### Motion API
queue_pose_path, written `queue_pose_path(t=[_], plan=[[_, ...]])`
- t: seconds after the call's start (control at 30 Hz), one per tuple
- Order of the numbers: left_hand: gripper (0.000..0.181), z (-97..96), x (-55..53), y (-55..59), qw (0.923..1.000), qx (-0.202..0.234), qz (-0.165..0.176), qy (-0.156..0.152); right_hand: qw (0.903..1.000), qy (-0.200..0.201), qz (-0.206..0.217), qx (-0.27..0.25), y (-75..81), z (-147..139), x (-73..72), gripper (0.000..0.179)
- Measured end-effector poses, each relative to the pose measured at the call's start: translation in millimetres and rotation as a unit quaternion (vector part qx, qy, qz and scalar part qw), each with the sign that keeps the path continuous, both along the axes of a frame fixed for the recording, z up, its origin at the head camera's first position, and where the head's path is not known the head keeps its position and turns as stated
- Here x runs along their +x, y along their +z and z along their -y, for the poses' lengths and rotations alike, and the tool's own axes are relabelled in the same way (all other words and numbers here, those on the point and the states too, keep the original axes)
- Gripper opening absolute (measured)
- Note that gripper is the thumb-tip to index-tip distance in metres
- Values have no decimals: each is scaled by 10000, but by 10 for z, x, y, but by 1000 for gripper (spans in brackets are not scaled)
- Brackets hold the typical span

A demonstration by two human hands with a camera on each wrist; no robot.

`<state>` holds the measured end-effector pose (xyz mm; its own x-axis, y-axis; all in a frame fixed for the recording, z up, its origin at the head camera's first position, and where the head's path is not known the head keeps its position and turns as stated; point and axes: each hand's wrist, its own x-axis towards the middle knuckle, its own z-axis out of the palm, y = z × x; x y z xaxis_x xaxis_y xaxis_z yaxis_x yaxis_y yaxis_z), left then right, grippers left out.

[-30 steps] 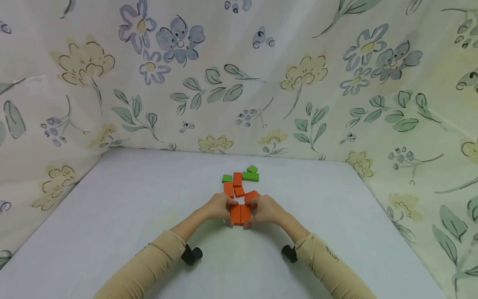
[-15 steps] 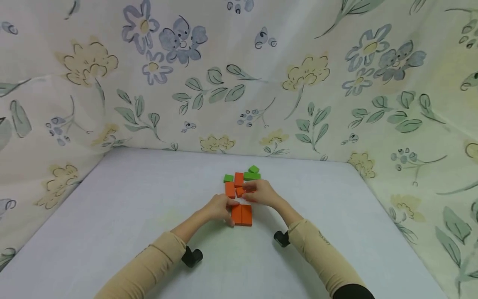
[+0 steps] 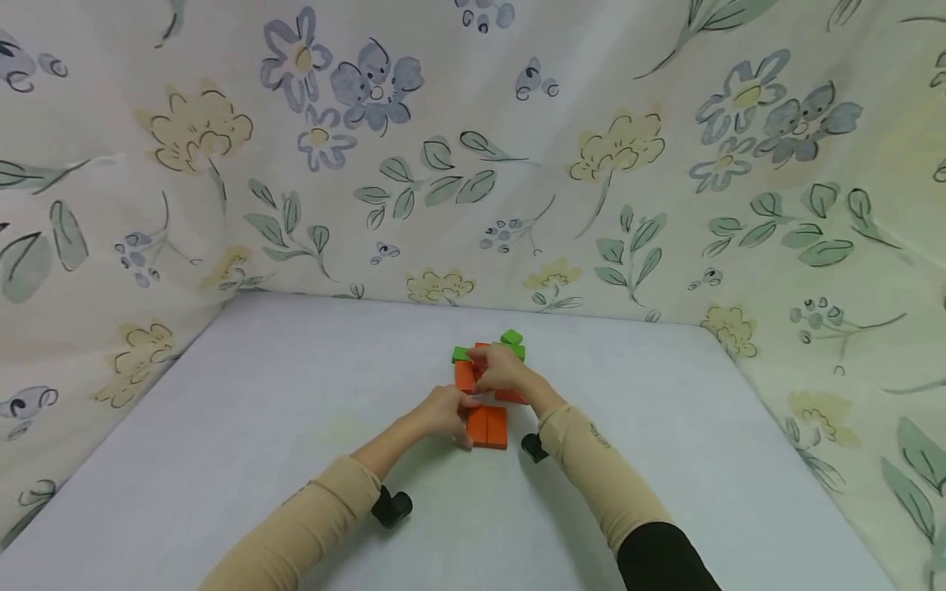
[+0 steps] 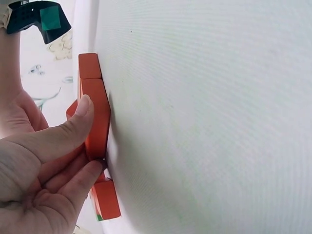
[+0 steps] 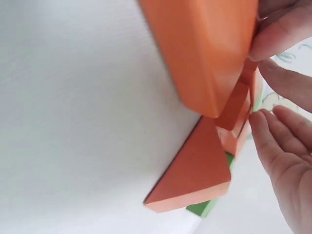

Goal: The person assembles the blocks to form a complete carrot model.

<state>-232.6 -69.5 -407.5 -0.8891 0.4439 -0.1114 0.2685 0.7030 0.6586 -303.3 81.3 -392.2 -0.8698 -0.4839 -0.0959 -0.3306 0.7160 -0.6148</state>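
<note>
Left hand [image 3: 443, 413] pinches left orange block [image 3: 476, 427], lower centre of head view. Right hand [image 3: 502, 367] over block cluster [image 3: 464, 376] (grip hidden, cannot tell). Step looks like picking another block; next move calls for narrow, careful pinch.

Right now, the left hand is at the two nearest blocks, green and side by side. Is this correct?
The colour is wrong: the two side-by-side blocks at the left hand are orange, as the head view shows. The rest is right.
</note>
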Motion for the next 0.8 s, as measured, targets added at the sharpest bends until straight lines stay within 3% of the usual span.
queue_pose_path(t=[0.17, 0.43, 0.63, 0.8], plan=[[61, 3, 0, 26, 9999, -65, -83, -31, 9998, 133, 5, 169, 7, 43, -23, 67], [61, -2, -12, 23, 9998, -67, -113, -125, 9974, 15, -114, 711, -17, 108, -54, 64], [59, 4, -11, 19, 9998, -96, -121, -112, 9978, -53, -23, 656, -15, 127, -55, 61], [59, -3, -21, 21, 9999, -114, -71, -89, 9985, -10, -312, 459, -31, 73, -39, 59]])
